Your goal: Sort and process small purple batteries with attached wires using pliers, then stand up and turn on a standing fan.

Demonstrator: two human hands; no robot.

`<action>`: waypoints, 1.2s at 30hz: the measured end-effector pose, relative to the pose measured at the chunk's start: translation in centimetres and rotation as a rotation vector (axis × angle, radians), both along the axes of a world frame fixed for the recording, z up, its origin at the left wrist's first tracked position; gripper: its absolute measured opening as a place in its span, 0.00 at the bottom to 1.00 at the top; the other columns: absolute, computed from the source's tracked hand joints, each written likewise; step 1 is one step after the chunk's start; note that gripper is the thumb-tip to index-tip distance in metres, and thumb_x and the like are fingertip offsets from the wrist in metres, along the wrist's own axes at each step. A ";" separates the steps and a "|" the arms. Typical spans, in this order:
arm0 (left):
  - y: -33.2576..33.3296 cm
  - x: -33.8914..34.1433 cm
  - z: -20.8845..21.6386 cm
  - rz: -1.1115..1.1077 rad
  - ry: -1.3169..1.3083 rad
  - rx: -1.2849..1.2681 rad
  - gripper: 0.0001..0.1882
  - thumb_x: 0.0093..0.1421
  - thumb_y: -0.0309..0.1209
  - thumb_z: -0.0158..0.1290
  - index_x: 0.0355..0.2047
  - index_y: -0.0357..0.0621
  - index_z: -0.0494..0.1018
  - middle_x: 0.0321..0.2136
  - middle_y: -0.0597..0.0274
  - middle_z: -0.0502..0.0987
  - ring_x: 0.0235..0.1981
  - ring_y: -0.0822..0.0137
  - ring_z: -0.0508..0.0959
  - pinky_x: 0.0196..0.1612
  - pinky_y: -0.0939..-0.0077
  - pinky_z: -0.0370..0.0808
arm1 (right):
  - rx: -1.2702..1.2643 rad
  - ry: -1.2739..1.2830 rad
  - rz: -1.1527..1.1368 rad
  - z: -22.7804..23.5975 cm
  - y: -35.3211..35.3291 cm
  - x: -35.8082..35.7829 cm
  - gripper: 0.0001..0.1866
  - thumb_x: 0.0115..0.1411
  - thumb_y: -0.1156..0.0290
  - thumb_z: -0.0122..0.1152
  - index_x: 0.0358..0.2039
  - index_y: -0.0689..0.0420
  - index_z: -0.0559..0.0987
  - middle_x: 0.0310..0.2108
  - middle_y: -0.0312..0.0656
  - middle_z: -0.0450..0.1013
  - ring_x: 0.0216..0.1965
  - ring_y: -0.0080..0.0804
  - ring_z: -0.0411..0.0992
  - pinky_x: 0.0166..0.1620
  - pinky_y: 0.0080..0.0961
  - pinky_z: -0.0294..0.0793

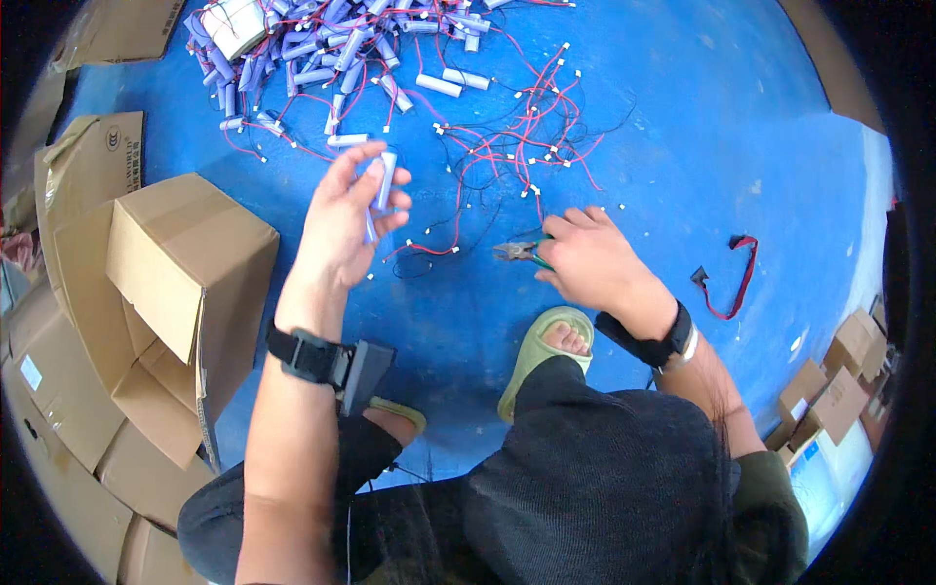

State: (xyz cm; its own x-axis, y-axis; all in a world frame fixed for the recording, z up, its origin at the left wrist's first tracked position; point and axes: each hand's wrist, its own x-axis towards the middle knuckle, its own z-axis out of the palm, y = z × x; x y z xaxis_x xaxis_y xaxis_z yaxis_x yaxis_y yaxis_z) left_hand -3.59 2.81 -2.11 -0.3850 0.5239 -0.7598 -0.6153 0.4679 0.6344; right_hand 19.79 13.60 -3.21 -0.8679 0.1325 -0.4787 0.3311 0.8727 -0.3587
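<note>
Meanwhile, left hand (349,216) pinches a lavender battery cell (384,185); right hand (588,258) grips green-handled pliers (519,253).

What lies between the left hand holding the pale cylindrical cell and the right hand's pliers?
Head view: loose red and black wires with white connectors on blue floor.

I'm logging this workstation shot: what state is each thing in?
Left hand: raised, gripping a pale lilac cylindrical battery cell.
Right hand: down on the blue floor, holding small green-handled pliers.
Brown cardboard box: open, tipped on its side.
Red and black wires: loose, tangled.
</note>
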 end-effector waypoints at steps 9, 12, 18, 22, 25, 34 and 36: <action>4.6 -3.9 -4.7 -0.238 0.456 -0.273 0.13 0.56 0.34 0.52 0.41 0.44 0.70 0.18 0.70 0.67 0.17 0.77 0.65 0.20 0.80 0.63 | -0.115 0.153 -0.259 1.0 0.4 0.3 0.10 0.46 0.62 0.62 0.24 0.56 0.78 0.31 0.40 0.68 0.38 0.39 0.67 0.42 0.37 0.65; 6.2 -4.4 -7.2 -0.506 1.031 -0.380 0.19 0.50 0.43 0.55 0.33 0.39 0.74 0.24 0.51 0.77 0.29 0.55 0.77 0.33 0.64 0.73 | -0.120 0.162 -0.263 1.0 0.5 -0.3 0.10 0.46 0.62 0.62 0.25 0.56 0.78 0.31 0.40 0.68 0.38 0.39 0.67 0.42 0.36 0.66; 7.8 -4.4 -8.6 -0.560 1.229 -0.542 0.23 0.45 0.49 0.56 0.29 0.39 0.76 0.25 0.47 0.77 0.32 0.50 0.78 0.35 0.60 0.73 | -0.140 0.196 -0.287 1.0 0.7 -0.5 0.11 0.46 0.62 0.62 0.24 0.56 0.78 0.31 0.40 0.68 0.37 0.38 0.67 0.42 0.35 0.66; 4.4 -0.5 -8.2 -0.771 1.011 -0.491 0.21 0.45 0.46 0.57 0.25 0.37 0.75 0.25 0.46 0.77 0.29 0.54 0.78 0.34 0.62 0.73 | -0.140 0.250 -0.312 0.1 1.2 -0.2 0.11 0.46 0.62 0.62 0.24 0.56 0.77 0.31 0.39 0.68 0.38 0.38 0.67 0.43 0.35 0.65; -1.3 3.3 -6.0 -0.789 0.760 -0.352 0.15 0.47 0.38 0.58 0.26 0.38 0.74 0.21 0.55 0.76 0.22 0.63 0.76 0.27 0.68 0.71 | -0.156 0.287 -0.352 0.3 0.8 -0.3 0.11 0.46 0.62 0.62 0.25 0.56 0.77 0.32 0.39 0.69 0.38 0.38 0.67 0.43 0.34 0.65; -3.8 5.8 -1.7 -0.335 0.512 -0.209 0.10 0.53 0.28 0.57 0.34 0.38 0.70 0.23 0.71 0.71 0.22 0.83 0.66 0.25 0.89 0.63 | -0.355 0.324 -0.364 -0.4 -0.5 -2.6 0.14 0.49 0.59 0.60 0.27 0.57 0.77 0.32 0.41 0.70 0.38 0.40 0.69 0.43 0.36 0.66; -3.9 5.9 -1.5 -0.346 0.497 -0.143 0.09 0.54 0.26 0.56 0.35 0.37 0.70 0.24 0.71 0.72 0.23 0.83 0.67 0.25 0.89 0.64 | -0.370 0.304 -0.349 -0.2 -0.5 -2.9 0.14 0.49 0.58 0.60 0.27 0.58 0.77 0.32 0.42 0.70 0.38 0.41 0.69 0.42 0.37 0.66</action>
